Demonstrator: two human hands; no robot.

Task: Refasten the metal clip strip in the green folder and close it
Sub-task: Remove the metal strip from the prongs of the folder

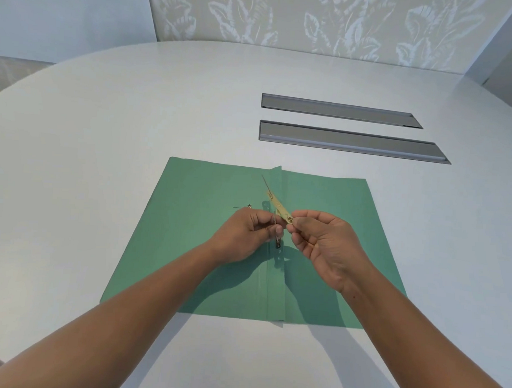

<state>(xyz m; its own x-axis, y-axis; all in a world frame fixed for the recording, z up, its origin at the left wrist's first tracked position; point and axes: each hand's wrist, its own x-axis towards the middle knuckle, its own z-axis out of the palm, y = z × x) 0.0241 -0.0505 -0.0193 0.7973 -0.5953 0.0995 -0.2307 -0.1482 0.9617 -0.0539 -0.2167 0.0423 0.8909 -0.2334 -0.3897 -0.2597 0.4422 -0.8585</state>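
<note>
Bare surface [105, 134] lies open left, right and beyond the green folder [188, 249]. Two recessed metal slots [348, 139] sit far right. A small loose piece [44, 197], possibly a pin, lies on the left flap.

Green folder on a pale bench, brass-yellow strip above it

The folder [193, 249] at centre frame is a flat, plain mid green, darker where shadow falls across its lower half. The clip strip [279, 205] above its fold is a dull yellow-gold metal. The bench [135, 115] is a plain, very light grey-white, and the two slots [340, 111] at upper right are silver-grey. The wall panel [315, 17] along the top carries a white leaf pattern on pale grey-beige.
</note>
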